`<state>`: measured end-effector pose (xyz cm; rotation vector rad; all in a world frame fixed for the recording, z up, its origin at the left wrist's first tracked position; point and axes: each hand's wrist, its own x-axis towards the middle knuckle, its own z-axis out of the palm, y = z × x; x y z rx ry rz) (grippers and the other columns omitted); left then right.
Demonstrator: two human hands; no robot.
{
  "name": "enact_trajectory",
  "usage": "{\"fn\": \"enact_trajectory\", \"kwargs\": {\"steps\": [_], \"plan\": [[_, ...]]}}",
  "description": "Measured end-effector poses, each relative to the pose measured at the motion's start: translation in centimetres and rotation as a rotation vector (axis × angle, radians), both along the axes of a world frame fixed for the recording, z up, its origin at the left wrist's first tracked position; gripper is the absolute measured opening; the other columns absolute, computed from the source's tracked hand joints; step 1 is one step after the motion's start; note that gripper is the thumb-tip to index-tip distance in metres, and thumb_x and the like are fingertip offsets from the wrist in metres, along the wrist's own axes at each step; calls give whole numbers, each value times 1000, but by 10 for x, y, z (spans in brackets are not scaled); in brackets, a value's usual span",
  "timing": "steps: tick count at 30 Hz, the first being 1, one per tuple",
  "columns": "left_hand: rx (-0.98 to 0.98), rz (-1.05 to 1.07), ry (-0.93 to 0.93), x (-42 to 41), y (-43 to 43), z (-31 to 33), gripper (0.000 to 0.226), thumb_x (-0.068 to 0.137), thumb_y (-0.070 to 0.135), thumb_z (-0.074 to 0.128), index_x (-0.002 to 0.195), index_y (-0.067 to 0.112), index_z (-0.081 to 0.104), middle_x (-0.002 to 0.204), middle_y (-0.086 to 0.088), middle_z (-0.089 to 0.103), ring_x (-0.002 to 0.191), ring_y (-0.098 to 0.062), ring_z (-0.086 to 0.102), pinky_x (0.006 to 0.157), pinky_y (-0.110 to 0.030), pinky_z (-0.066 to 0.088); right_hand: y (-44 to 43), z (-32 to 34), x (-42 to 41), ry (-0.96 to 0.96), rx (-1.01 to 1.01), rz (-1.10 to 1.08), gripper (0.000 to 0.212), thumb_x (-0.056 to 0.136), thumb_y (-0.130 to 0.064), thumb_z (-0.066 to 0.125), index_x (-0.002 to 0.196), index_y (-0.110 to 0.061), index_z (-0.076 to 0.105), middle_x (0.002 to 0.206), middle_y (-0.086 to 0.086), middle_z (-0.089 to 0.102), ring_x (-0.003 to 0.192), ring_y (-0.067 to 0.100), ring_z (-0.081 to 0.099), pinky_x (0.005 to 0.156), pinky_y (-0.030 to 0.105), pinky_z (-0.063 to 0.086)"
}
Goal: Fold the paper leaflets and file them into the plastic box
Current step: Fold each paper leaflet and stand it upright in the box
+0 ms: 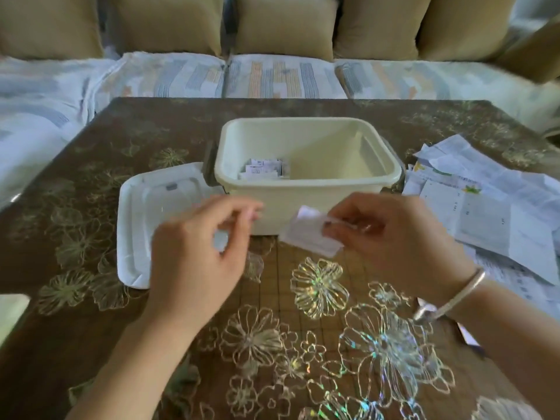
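Right hand (391, 237) fingers pinch a folded leaflet (309, 233) at 6 o'clock of the plastic box (306, 189), ready for filing; left hand (200, 247) loosely curled, holding nothing; unfolded leaflets (485, 207) wait at 3 o'clock on the desk (91, 183)

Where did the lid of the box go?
In the head view the white lid lies flat on the table, to the left of the plastic box, partly hidden behind the left hand.

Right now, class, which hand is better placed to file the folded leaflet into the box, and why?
The right hand. It already pinches the folded leaflet just in front of the plastic box, whose lid is off. The left hand holds nothing and hovers over that lid.
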<state>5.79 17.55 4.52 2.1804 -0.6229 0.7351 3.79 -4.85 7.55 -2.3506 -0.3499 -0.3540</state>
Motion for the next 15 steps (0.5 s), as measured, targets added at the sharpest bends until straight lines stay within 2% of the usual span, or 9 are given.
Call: {"fn": "enact_trajectory", "kwargs": {"steps": [3, 6, 8, 10, 12, 15], "plan": [[-79, 119, 22, 41, 5, 24, 21, 97, 19, 53, 103, 16, 72, 93, 10, 72, 86, -2, 68, 70, -29, 57, -7, 34, 44, 72, 167, 66, 11, 81, -20, 71, 75, -28, 65, 70, -9, 71, 57, 4, 67, 57, 14, 53], [-61, 154, 104, 80, 2, 40, 23, 96, 11, 52, 103, 20, 72, 93, 13, 71, 90, -2, 66, 81, -32, 56, -8, 50, 97, 108, 131, 67, 12, 82, -19, 72, 76, -27, 65, 70, -7, 71, 57, 8, 68, 59, 20, 56], [42, 148, 135, 100, -2, 50, 33, 93, 1, 51, 99, 26, 73, 92, 16, 68, 89, -2, 63, 82, -28, 53, -5, 49, 130, 148, -35, 66, 9, 82, -22, 73, 78, -26, 66, 72, -10, 70, 59, 9, 67, 62, 25, 57], [192, 154, 207, 114, -7, 57, 47, 89, -6, 48, 93, 33, 73, 94, 12, 61, 86, -5, 56, 74, -19, 46, -1, 42, 156, 171, -287, 76, 6, 81, -28, 73, 82, -29, 67, 75, -12, 66, 66, 10, 64, 68, 29, 55], [351, 155, 285, 122, -12, 61, 50, 88, -5, 48, 89, 39, 73, 98, 7, 55, 90, -12, 53, 75, -24, 45, 5, 36, 171, 219, -456, 86, 6, 83, -32, 71, 88, -30, 69, 74, -16, 61, 71, 9, 60, 67, 24, 50], [586, 143, 302, 133, -16, 59, 49, 88, 0, 50, 95, 43, 72, 106, 7, 53, 100, -17, 46, 87, -28, 39, 10, 29, 180, 245, -538, 88, 5, 84, -34, 68, 89, -34, 68, 74, -17, 59, 77, 11, 59, 68, 25, 49]]}}
